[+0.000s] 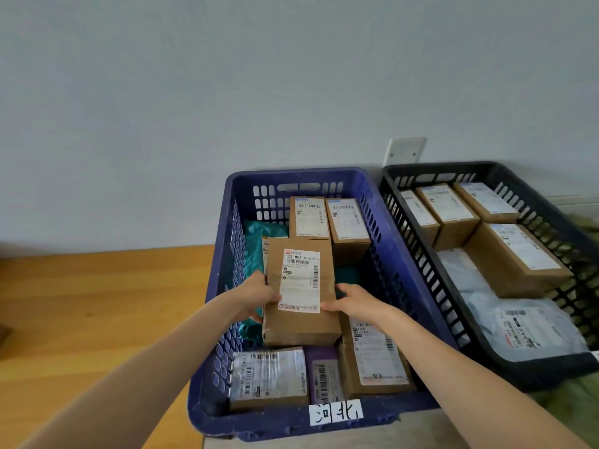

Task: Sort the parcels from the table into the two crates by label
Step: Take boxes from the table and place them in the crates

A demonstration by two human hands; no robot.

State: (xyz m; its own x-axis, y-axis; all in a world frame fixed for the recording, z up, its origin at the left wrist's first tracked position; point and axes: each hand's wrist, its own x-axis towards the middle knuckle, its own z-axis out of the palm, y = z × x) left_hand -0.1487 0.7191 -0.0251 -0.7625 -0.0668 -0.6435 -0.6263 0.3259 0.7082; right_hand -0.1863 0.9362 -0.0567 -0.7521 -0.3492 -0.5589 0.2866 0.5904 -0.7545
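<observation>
Left hand (259, 293) and right hand (355, 301) gripped brown parcel (301, 328) by its sides, fingers curled round edges. Parcel was inside blue crate (291, 172), over other parcels. Black crate (453, 165) just beside, right.

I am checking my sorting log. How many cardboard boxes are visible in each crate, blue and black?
Blue crate: 5 cardboard boxes, counting the held box in the left hand and right hand.
Black crate: 4 cardboard boxes.
Total: 9
</observation>
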